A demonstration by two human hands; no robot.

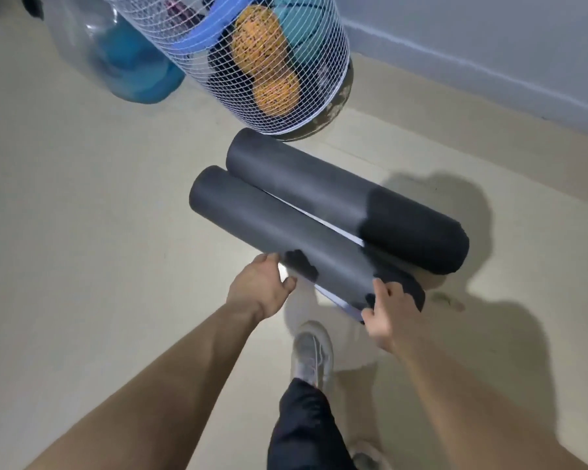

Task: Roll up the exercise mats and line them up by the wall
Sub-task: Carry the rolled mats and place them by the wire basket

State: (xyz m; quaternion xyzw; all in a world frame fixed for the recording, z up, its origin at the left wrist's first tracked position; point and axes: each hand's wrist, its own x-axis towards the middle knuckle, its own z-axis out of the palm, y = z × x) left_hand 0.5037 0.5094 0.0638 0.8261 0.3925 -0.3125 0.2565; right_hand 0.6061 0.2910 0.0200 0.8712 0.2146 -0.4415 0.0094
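The left hand (262, 286) is held low at the near side of the near mat (286, 239), its fingers loosely extended with the tips laid against the roll's lower edge and the thumb kept apart; nothing is gripped by it. The right end of the same roll is held by the right hand (384, 317), with the forefinger laid on top and the thumb set at the pale lower edge. Both forearms are stretched forward and down. The near mat is lain on the floor (65, 215), rolled and dark grey, just beside and parallel to the far mat (336, 195), which is also rolled; both are angled from far left to near right. Beyond them a white mesh basket (319, 106) is stood, and in it an orange peanut-shaped ball (269, 62), a teal ball (302, 22) and a blue ring (197, 35) are seen. To its left a clear vessel (82, 35) is placed with something teal behind or inside it. The floor is beige and is met at far right by a pale wall (489, 28) with a white skirting (472, 67). A white shoe (311, 357) and a dark trouser leg (302, 429) are seen between the arms
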